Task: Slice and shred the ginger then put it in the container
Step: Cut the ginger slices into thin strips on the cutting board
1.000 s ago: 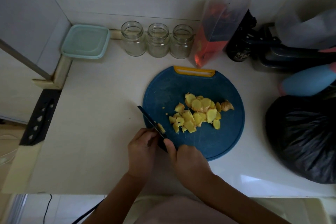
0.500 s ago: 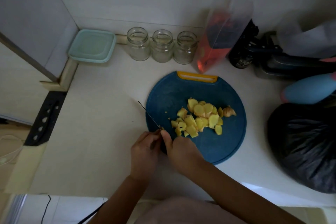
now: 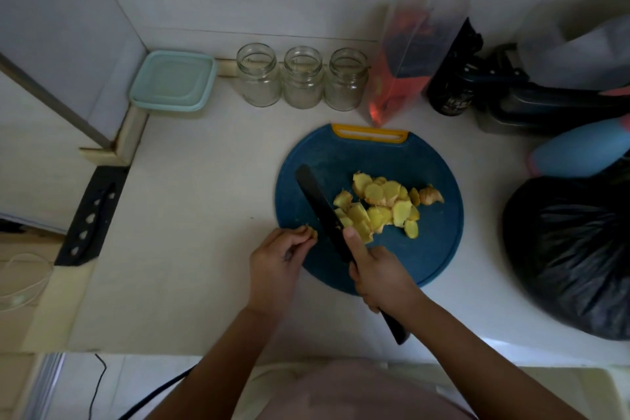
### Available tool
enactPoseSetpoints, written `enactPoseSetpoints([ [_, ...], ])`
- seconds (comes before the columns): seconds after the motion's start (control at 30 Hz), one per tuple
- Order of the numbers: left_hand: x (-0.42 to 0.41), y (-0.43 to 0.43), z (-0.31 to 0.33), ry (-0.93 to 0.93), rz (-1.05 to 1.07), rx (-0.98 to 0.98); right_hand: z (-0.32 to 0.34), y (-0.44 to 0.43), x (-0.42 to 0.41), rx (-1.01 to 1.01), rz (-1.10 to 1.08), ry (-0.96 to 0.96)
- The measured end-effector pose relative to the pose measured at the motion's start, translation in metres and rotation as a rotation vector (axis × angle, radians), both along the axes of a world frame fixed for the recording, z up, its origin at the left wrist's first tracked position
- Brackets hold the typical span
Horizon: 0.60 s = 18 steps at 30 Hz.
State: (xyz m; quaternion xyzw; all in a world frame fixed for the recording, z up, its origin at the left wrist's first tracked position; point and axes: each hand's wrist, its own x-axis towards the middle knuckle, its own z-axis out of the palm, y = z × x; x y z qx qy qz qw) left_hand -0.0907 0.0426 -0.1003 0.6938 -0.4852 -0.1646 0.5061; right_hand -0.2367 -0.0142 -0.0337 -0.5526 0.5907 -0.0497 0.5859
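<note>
Ginger slices lie heaped in the middle of a round blue cutting board on the pale counter, with a knobbly end piece at the right of the heap. The right hand grips the handle of a black knife, forefinger stretched along the blade. The blade lies against the left side of the heap with its tip pointing far and left, and the butt of the handle sticks out near the wrist. The left hand hovers at the near-left rim of the board, its fingers curled and pinching a small ginger bit, apart from the blade. The container, pale green with its lid on, sits in the far-left corner of the counter, well apart from the board. Between them along the far wall stand three glass jars, open at the top. A clear plastic bag with something red inside leans just beyond the board's yellow handle, and a dark bottle stands to its right. A blue bottle and a black bag crowd the right side, near the board's right rim. A black knife sheath lies at the counter's left edge.
</note>
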Motion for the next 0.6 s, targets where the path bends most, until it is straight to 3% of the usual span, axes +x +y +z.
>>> enactPoseSetpoints([
  [0.33,0.002,0.004,-0.001,-0.093,-0.057,0.019,0.0,0.01,0.001,0.033,-0.027,-0.027],
  [0.6,0.005,0.0,0.001,-0.088,-0.073,0.017,0.005,0.011,-0.001,-0.041,0.165,0.145],
])
